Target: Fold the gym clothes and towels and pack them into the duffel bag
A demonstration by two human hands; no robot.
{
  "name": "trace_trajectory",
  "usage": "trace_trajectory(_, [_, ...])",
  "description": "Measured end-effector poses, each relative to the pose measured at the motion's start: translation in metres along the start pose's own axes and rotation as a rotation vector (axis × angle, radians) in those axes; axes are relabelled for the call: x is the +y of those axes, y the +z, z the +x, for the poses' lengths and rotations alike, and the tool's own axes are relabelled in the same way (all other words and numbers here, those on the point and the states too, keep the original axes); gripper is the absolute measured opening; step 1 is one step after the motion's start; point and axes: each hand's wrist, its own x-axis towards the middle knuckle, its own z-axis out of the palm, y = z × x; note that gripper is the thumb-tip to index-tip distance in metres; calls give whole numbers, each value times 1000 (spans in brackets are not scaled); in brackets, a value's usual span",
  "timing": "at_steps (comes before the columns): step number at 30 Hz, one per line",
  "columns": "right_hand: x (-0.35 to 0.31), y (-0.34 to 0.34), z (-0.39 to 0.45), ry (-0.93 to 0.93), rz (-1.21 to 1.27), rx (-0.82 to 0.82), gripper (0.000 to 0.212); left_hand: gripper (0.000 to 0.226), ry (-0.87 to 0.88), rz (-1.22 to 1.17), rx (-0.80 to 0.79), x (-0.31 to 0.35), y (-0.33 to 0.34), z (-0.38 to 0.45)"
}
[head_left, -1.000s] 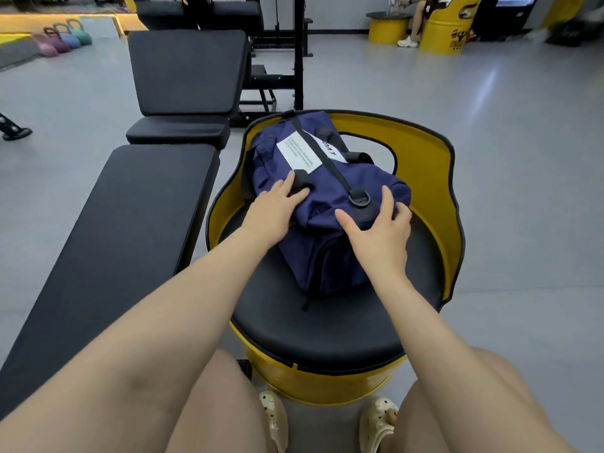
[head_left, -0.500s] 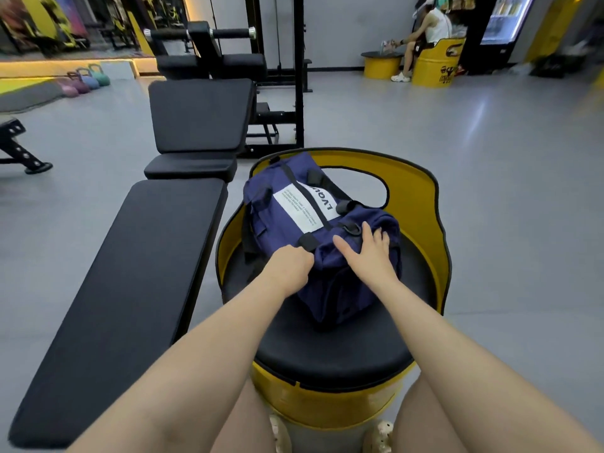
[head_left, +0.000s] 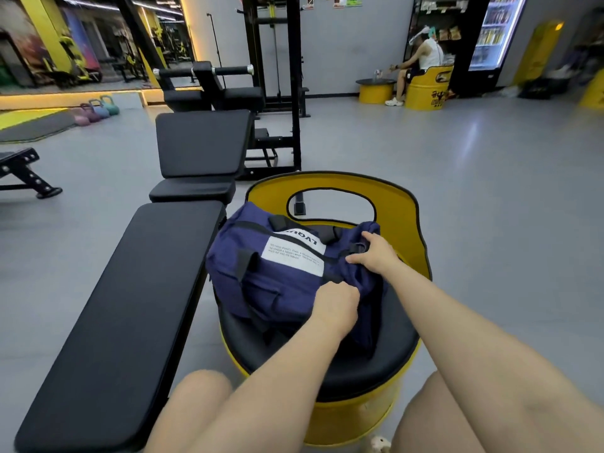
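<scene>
A navy duffel bag (head_left: 261,282) with a white label and black straps lies on the black cushion of a yellow barrel seat (head_left: 385,364). My left hand (head_left: 336,305) is curled into a fist on the bag's near end, gripping the fabric there. My right hand (head_left: 376,253) rests on the bag's right end beside a black buckle, thumb and fingers pinching the cloth. The bag looks closed. No loose clothes or towels are in view.
A long black gym bench (head_left: 124,305) runs along the left, touching the seat. A cable machine (head_left: 277,93) stands behind. Kettlebells (head_left: 98,109) line the far left wall. A person sits on another yellow barrel (head_left: 428,86) at the back right. Grey floor surrounds.
The view has tilted up. The bag has turned and shifted left on the seat. My left hand closed from flat into a fist on the fabric; my right hand moved to the bag's right end.
</scene>
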Motion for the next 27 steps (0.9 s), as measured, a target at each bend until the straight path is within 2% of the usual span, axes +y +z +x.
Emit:
trace_trajectory(4, [11,-20,10,-20,-24,-34,77,26,39,-35,1,30,-3,13])
trace_trajectory(7, [19,-28,11,-63,-116,-17,70,22,152,-63,23,30,-7,18])
trace_trajectory(10, [15,-26,5,-217,-377,68,58,42,204,-129,84,-9,-16,16])
trace_trajectory(12, [5,-18,-1,-340,-456,77,52,40,149,-170,150,-49,-18,19])
trace_trajectory(15, [-10,5,-4,-449,-541,-22,51,31,-7,-82,218,-104,-10,30])
trace_trajectory(18, [-16,35,-2,-412,-621,-179,57,53,-104,-6,54,-134,4,35])
trace_trajectory(20, [-12,51,2,-366,-699,-227,59,56,-120,-4,-65,-144,18,33])
trace_trajectory(24, [0,65,6,-331,-837,-194,62,58,-166,-75,-164,-149,42,28])
trace_trajectory(27, [1,68,6,-329,-882,-174,63,58,-172,-98,-157,-150,49,26])
